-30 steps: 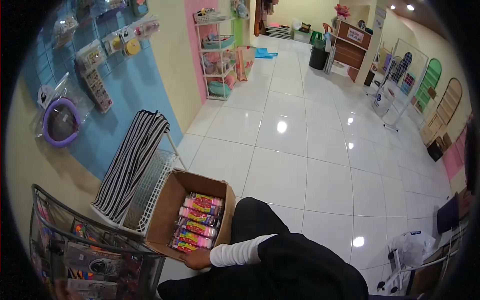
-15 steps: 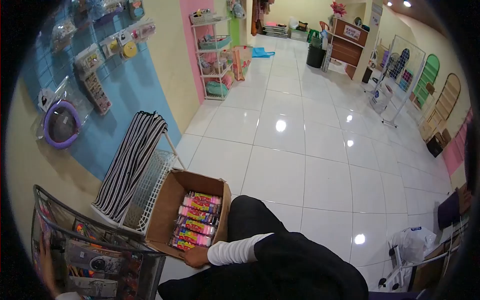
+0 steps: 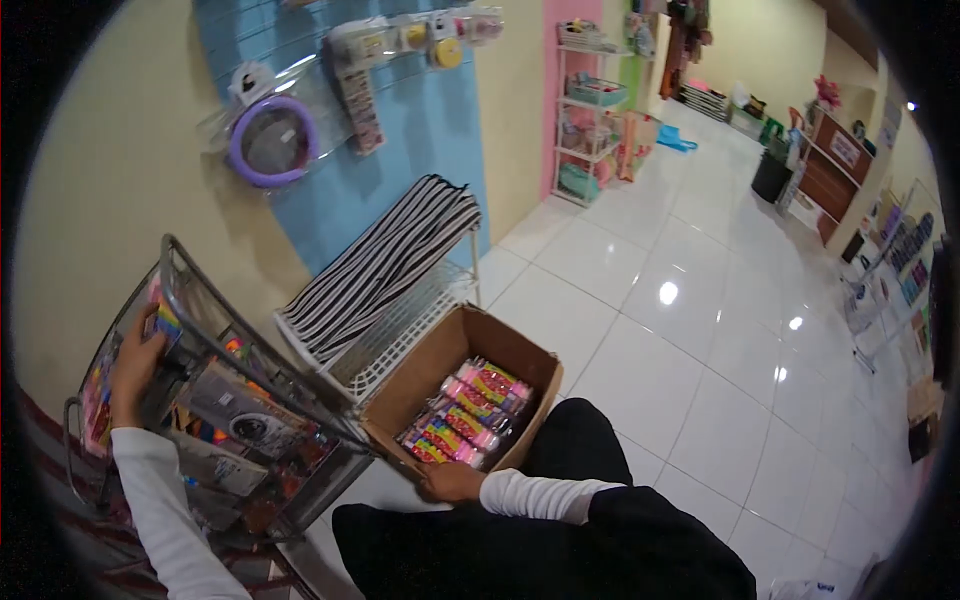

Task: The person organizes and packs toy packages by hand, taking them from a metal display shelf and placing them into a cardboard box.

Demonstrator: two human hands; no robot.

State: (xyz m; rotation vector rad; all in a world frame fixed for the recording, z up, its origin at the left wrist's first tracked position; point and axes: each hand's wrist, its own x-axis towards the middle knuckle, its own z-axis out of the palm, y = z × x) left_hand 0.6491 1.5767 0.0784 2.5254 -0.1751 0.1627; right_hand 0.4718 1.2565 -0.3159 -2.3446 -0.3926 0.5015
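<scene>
My left hand (image 3: 137, 370) reaches into a grey metal wire rack (image 3: 270, 375) at the left, its fingers and thumb at the edge of a rainbow-coloured packet (image 3: 167, 323). Part of that grip is hidden. My right hand (image 3: 450, 482) is closed on the near rim of an open cardboard box (image 3: 515, 350) standing on the floor by my knee. Inside the box lie several pink, clear-wrapped packs with yellow and red labels (image 3: 470, 408). In the rack's pockets are flat bagged goods, among them a grey packet with a camera-like print (image 3: 240, 410).
A white basket shelf (image 3: 400, 350) with a black-and-white striped cloth (image 3: 385, 265) stands against the wall behind the box. Bagged goods, including a purple ring (image 3: 235, 140), hang above. White floor tiles (image 3: 690, 390) stretch to the right, and a white shelf unit (image 3: 590, 100) stands farther back.
The view has swung left and down, bringing the rack further into view. My left hand has moved up inside the rack to the rainbow-coloured packet. My right hand stays on the box rim.
</scene>
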